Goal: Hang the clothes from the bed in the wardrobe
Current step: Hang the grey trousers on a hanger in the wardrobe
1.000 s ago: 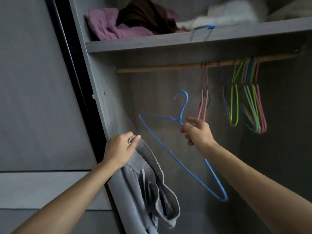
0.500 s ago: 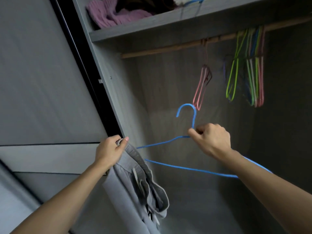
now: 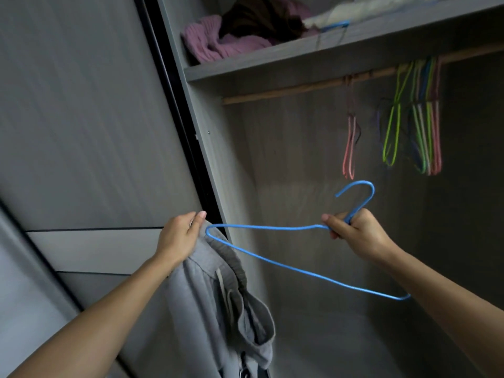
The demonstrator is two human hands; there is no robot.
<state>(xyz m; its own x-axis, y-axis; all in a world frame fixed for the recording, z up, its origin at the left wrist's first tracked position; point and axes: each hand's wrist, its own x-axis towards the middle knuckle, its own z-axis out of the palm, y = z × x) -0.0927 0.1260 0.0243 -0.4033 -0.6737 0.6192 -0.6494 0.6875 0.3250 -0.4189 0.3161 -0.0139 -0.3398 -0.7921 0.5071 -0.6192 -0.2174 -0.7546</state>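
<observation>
My left hand [image 3: 181, 236] grips the waistband of grey drawstring trousers [image 3: 218, 301], which hang down in front of the wardrobe's left side panel. My right hand [image 3: 354, 231] grips a blue wire hanger [image 3: 294, 266] at the base of its hook, with the hook pointing up. The hanger lies nearly level, and its left tip sits at the waistband beside my left thumb. Both hands are inside the open wardrobe, well below the wooden rail [image 3: 300, 87].
A pink hanger [image 3: 350, 148] hangs alone on the rail; several green, pink and blue hangers [image 3: 417, 132] bunch further right. The shelf [image 3: 313, 51] above holds folded pink and dark clothes. A grey sliding door [image 3: 90, 118] stands to the left.
My right hand swung the blue hanger from steeply tilted to nearly level and brought its left tip up to the trousers' waistband. My left hand kept its hold on the trousers.
</observation>
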